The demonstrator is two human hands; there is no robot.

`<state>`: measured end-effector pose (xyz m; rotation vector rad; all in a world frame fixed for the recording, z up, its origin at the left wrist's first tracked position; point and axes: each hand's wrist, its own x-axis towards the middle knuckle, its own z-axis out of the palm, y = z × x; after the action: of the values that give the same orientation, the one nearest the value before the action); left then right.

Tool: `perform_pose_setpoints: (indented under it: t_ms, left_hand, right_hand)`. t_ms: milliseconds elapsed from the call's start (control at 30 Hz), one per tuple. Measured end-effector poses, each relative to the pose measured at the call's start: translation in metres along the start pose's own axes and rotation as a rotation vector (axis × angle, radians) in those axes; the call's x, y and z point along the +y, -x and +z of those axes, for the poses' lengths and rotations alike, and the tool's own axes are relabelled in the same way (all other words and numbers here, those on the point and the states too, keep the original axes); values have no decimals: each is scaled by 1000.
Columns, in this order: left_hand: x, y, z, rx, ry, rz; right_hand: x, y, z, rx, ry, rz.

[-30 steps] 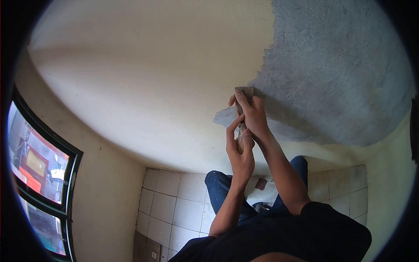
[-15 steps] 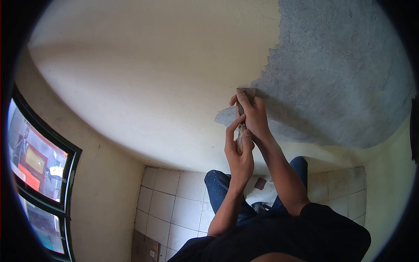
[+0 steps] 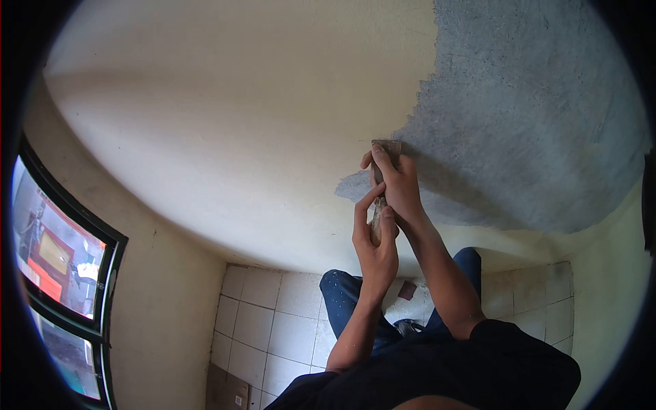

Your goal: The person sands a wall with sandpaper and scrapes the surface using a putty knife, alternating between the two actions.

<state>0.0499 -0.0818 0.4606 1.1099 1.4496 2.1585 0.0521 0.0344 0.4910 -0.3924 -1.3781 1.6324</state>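
A putty knife point(image 3: 389, 146) with a flat, worn metal blade rests against the wall, its edge at the ragged border between cream paint point(image 3: 307, 89) and a bare grey patch point(image 3: 526, 116). My right hand point(image 3: 400, 181) grips it high up, thumb pressed on the blade. Lower down, my left hand point(image 3: 374, 242) is closed around the handle point(image 3: 376, 222), its fingers close to the right hand. Left of the hands, a smaller grey scraped area point(image 3: 352, 184) shows in the paint. My palms partly hide the middle of the tool.
My knees in speckled dark trousers point(image 3: 339, 287) are below the hands, near the wall's foot. Pale tiles point(image 3: 294, 328) cover the floor, with a small dark reddish piece point(image 3: 407, 290) on them. A brown cardboard piece point(image 3: 227, 388) lies lower left. A dark-framed window point(image 3: 113, 287) stands at the left.
Both hands and the putty knife have shifted very slightly down the wall. Their grip looks the same.
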Motion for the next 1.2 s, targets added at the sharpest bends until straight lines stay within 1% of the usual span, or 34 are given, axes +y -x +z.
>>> perform_pose_setpoints:
  t_ms: [233, 467, 567, 700, 900, 1000, 1200]
  left_hand:
    - [2, -1, 0, 11, -5, 0]
    - [2, -1, -1, 18, 21, -5]
    - [-2, -5, -2, 104, -9, 25]
    - [3, -7, -18, 48, -34, -23]
    - [4, -8, -9, 65, -25, -1]
    - [5, -6, -13, 18, 1, -14]
    - [5, -6, -10, 19, -40, 32]
  right_hand:
    - [3, -2, 1, 0, 1, -31]
    - [-4, 0, 6, 34, 51, -5]
    - [4, -5, 17, 19, 25, 9]
    - [6, -4, 23, 42, 42, -17]
    - [7, -5, 18, 10, -29, 13]
    - [6, -4, 17, -2, -42, 18]
    - [5, -4, 16, -19, -69, 30]
